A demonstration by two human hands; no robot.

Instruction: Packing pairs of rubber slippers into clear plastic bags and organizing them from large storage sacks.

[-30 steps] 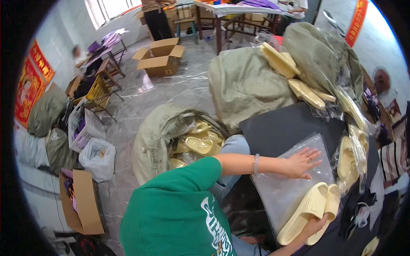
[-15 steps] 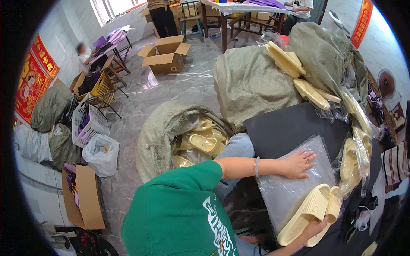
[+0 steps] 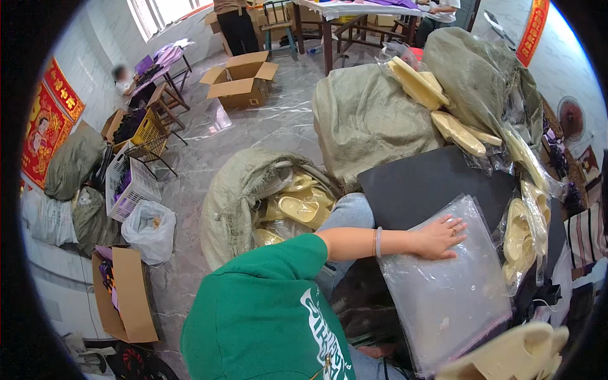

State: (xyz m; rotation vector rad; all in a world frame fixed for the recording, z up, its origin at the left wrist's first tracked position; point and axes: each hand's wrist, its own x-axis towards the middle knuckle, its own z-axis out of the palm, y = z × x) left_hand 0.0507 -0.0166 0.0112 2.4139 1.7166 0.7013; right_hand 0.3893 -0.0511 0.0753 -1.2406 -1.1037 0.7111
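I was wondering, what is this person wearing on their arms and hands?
The left arm comes out of a short green sleeve, part of a T-shirt with white lettering on the chest, and is bare below it. A pale, translucent bangle circles the wrist. The left hand is ungloved, with a ring on one finger. The right hand is not in view.

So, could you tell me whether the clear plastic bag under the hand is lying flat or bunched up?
Flat: the clear plastic bag lies spread on the dark board, the left hand pressing it.
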